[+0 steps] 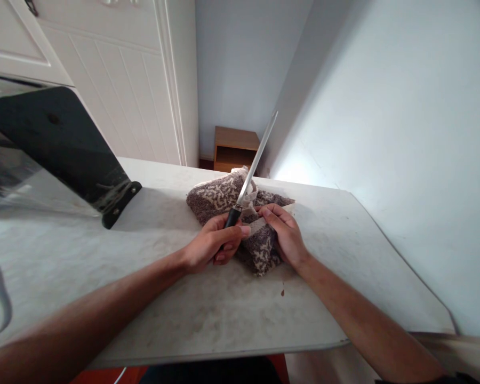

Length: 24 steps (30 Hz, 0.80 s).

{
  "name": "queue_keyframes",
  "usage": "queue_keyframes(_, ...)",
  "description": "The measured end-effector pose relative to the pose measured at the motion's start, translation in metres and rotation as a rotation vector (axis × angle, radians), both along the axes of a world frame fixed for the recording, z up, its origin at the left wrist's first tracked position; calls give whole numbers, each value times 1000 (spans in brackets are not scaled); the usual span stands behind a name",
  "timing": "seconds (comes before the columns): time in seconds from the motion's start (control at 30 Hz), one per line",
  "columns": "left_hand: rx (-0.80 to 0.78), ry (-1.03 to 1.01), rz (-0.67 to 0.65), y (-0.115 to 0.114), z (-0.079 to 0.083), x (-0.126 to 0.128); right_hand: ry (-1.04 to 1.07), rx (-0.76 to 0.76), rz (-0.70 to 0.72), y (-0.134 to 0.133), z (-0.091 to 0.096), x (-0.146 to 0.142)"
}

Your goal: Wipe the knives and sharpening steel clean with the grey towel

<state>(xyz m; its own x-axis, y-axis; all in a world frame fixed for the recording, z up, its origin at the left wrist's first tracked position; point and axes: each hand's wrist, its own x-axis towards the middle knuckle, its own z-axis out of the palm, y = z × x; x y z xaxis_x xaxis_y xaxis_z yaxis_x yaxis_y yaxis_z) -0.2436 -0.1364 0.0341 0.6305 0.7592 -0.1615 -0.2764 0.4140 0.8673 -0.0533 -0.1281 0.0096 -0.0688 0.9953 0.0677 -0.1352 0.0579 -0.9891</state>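
My left hand (218, 238) is closed round the black handle of a knife (260, 154), its long narrow blade slanting up and away to the right. Beneath the knife lies a bunched brown towel (218, 197) with a cream pattern and pale edging. A pale edge of the cloth runs close to my left thumb; whether that thumb presses on it I cannot tell. On the towel's right side, the fingers of my right hand (284, 232) pinch the fabric. The blade stands clear of the right fingers.
Both hands work over a pale marbled table (176, 314). A dark panel on a footed stand (64, 144) rises at the left, near a grey cable (2, 293). White cabinets (116, 80), a low brown wooden box (236, 140) and a pale wall (416, 106) border the table.
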Motion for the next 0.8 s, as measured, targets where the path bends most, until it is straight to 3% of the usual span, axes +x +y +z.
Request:
queue_keyframes(0.1, 30, 23, 66, 0, 0, 0, -45, 22, 91, -1, 9, 4)
queue_keyframes(0.2, 51, 46, 109, 0, 0, 0, -273, 108, 176, -3, 17, 13)
queue_keyframes(0.33, 78, 70, 158, 1, 1, 1, -655, 174, 85, -6, 18, 24)
queue_keyframes(0.43, 99, 90, 181, 2, 0, 1, -817, 172, -28, -7, 17, 30)
queue_keyframes(0.53, 129, 108, 189, 3, 0, 1, -809, 106, -80, -4, 16, 37)
queue_keyframes(0.7, 171, 162, 215, 3, 1, 2, -615, -31, -139, 6, 21, 45)
queue_keyframes(0.8, 182, 204, 230, 2, 2, 3, -507, -148, -97, 6, 26, 46)
